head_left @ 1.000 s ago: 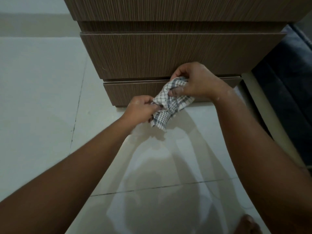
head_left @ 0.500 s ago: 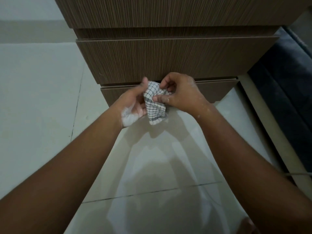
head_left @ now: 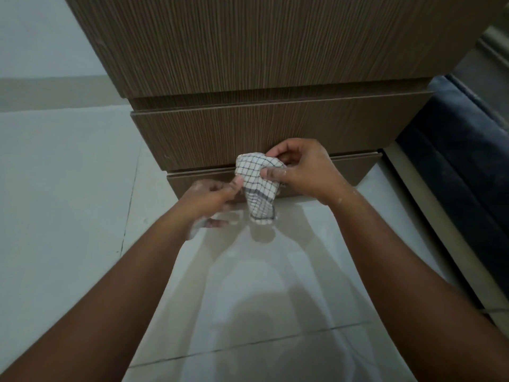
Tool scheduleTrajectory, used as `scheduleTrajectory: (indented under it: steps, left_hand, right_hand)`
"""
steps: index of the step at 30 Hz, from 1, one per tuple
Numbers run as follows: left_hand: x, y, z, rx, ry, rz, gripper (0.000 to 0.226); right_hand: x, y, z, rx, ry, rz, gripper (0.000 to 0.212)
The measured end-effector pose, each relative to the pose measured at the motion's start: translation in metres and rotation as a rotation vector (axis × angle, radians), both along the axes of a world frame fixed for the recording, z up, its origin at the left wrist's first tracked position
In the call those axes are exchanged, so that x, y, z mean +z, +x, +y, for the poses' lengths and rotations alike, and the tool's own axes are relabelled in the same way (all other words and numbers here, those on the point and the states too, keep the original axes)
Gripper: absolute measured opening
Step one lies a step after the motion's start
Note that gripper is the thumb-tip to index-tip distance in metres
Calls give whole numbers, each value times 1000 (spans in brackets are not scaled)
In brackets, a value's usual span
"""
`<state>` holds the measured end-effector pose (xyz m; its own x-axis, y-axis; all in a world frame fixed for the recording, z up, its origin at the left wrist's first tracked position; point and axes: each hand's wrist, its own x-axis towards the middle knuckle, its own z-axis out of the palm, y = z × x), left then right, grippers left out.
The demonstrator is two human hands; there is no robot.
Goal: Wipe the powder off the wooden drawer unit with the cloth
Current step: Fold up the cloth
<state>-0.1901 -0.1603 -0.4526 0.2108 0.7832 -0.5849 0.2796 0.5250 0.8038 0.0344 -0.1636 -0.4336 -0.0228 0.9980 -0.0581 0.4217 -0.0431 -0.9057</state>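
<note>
A white cloth (head_left: 257, 186) with a dark check pattern hangs bunched between both hands, just in front of the lowest drawer of the brown wooden drawer unit (head_left: 248, 128). My right hand (head_left: 303, 172) grips the cloth's top from the right. My left hand (head_left: 212, 195) pinches its left edge between thumb and fingers. White powder dusts the heel of my left hand and speckles my right wrist. The drawer fronts show no powder that I can make out.
The unit stands on a pale tiled floor (head_left: 68, 188) with dark grout lines. A dark blue upholstered piece (head_left: 462, 166) with a pale strip along its base sits close on the right. A light wall (head_left: 41, 37) runs behind on the left.
Both hands have kept reworking the cloth, which now hangs in a longer fold from my right hand. My left hand dropped from the cloth's top to its left edge. The view tilted up the unit.
</note>
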Motion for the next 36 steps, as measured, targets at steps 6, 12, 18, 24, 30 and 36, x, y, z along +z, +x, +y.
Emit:
scheduleTrajectory:
  steps: [6, 12, 18, 24, 30, 36]
  left_hand:
    - [6, 1, -7, 39, -320, -392, 65]
    - [6, 8, -4, 186, -191, -508, 57]
    - [10, 11, -4, 194, -166, -492, 39]
    - [2, 18, 0, 108, -151, -436, 37]
    - [5, 51, -16, 178, -132, -373, 29]
    - [84, 94, -47, 287, -289, -430, 22]
  right_hand:
    - [-2, -6, -4, -47, 17, 19, 31]
    - [-7, -12, -9, -19, -159, 113, 26]
    - [-1, -5, -12, 33, -300, 343, 34]
    - [-3, 6, -13, -10, -346, 357, 28]
    - [-5, 24, -20, -80, -429, 368, 22]
    - [73, 54, -64, -251, -464, 539, 18]
